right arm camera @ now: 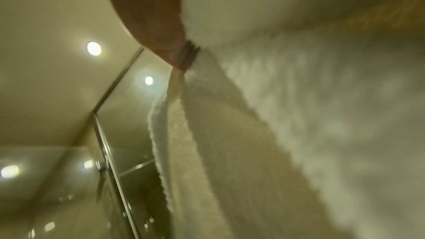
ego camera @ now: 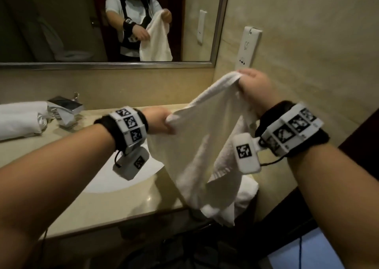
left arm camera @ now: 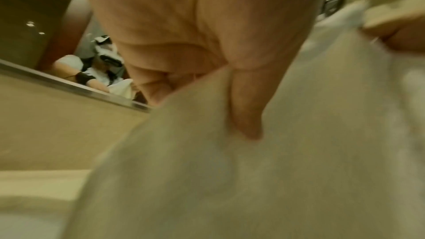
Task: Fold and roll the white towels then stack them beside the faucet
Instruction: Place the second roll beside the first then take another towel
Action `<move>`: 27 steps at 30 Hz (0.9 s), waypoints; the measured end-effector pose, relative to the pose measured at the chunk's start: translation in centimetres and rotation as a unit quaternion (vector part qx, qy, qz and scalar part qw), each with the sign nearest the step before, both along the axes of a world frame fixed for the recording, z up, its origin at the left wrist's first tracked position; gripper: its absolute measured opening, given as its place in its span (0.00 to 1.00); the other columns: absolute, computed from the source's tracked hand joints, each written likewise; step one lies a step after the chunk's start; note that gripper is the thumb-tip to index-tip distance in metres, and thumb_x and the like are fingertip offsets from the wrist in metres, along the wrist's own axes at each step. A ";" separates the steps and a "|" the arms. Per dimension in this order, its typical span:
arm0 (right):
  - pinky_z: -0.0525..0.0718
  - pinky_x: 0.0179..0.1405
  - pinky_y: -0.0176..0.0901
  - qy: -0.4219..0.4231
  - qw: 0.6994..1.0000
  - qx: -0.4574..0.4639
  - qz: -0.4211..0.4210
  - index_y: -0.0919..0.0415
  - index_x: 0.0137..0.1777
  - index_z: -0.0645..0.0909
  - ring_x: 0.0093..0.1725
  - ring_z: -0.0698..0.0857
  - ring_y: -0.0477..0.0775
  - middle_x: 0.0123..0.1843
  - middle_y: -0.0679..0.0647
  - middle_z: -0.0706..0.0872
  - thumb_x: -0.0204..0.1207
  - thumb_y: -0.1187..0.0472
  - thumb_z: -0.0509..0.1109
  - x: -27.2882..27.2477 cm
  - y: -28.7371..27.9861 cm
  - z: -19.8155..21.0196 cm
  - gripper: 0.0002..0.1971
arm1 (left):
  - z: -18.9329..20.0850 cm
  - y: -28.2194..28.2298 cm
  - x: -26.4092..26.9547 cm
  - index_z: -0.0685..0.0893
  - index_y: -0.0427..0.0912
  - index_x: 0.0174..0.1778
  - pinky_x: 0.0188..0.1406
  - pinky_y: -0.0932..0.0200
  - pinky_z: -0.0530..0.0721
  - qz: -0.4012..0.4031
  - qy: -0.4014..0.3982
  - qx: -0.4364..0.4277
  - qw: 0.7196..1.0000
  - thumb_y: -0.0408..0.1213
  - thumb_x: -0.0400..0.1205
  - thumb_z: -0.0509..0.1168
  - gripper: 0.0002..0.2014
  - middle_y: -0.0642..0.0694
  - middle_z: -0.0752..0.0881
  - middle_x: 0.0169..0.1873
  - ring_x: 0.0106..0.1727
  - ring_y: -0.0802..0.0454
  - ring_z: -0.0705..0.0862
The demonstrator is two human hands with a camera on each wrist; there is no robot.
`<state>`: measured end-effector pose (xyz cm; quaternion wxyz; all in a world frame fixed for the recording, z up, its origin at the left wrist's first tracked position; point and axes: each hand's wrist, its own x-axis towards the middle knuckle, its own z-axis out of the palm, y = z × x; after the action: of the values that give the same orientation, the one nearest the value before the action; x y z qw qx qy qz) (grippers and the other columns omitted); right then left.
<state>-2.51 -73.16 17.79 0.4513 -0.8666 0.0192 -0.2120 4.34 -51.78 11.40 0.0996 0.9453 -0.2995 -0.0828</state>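
Observation:
A white towel (ego camera: 205, 145) hangs in the air over the counter's right part, stretched between both hands. My left hand (ego camera: 162, 123) grips its lower left edge; in the left wrist view the thumb (left arm camera: 246, 112) presses into the cloth (left arm camera: 253, 179). Higher and to the right, my right hand (ego camera: 254, 84) grips the upper corner. In the right wrist view the towel (right arm camera: 299, 115) fills the frame below my fingers (right arm camera: 161, 30). Two rolled white towels (ego camera: 22, 119) lie at the far left beside the chrome faucet (ego camera: 67, 110).
The beige counter (ego camera: 123, 203) holds a white sink basin (ego camera: 131, 176) under my left wrist. Another white towel (ego camera: 246, 192) lies at the counter's right end. A mirror (ego camera: 61, 22) runs along the back wall, and a wall panel (ego camera: 248, 47) sits on the right wall.

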 end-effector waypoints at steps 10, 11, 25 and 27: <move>0.67 0.44 0.41 0.171 0.879 -0.435 -0.089 0.63 0.54 0.82 0.55 0.81 0.64 0.52 0.65 0.85 0.78 0.65 0.62 -1.0 -5.7 -1.0 0.09 | -0.7 7.6 2.4 0.81 0.39 0.46 0.41 0.57 0.69 0.118 -0.021 -0.074 0.990 0.42 0.83 0.59 0.10 0.40 0.81 0.40 0.45 0.44 0.79; 0.66 0.44 0.42 0.176 0.885 -0.418 -0.102 0.63 0.54 0.82 0.57 0.81 0.65 0.55 0.66 0.85 0.77 0.68 0.61 -1.0 -5.9 -1.1 0.11 | -0.5 7.8 2.2 0.78 0.40 0.41 0.39 0.57 0.67 0.126 -0.032 -0.066 0.989 0.42 0.83 0.59 0.10 0.40 0.79 0.38 0.45 0.42 0.79; 0.78 0.44 0.44 0.147 0.973 -0.138 0.109 0.62 0.57 0.77 0.45 0.80 0.51 0.45 0.54 0.82 0.71 0.58 0.75 -0.4 -0.9 -4.8 0.18 | 3.7 -4.9 -1.6 0.83 0.42 0.52 0.43 0.63 0.72 0.022 0.021 -0.236 0.971 0.41 0.80 0.64 0.09 0.43 0.85 0.47 0.48 0.49 0.81; 0.79 0.48 0.46 0.256 0.954 -0.102 0.121 0.62 0.61 0.74 0.46 0.81 0.53 0.44 0.54 0.83 0.71 0.56 0.74 -1.6 -1.2 -8.8 0.21 | 4.1 -4.7 -1.5 0.84 0.46 0.51 0.49 0.59 0.77 0.039 0.053 -0.286 0.956 0.42 0.80 0.64 0.08 0.47 0.84 0.45 0.47 0.52 0.81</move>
<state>-4.12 -74.39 8.95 0.3628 -0.9290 0.0076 0.0725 2.87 -56.48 15.47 0.3848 0.8825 -0.2676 -0.0398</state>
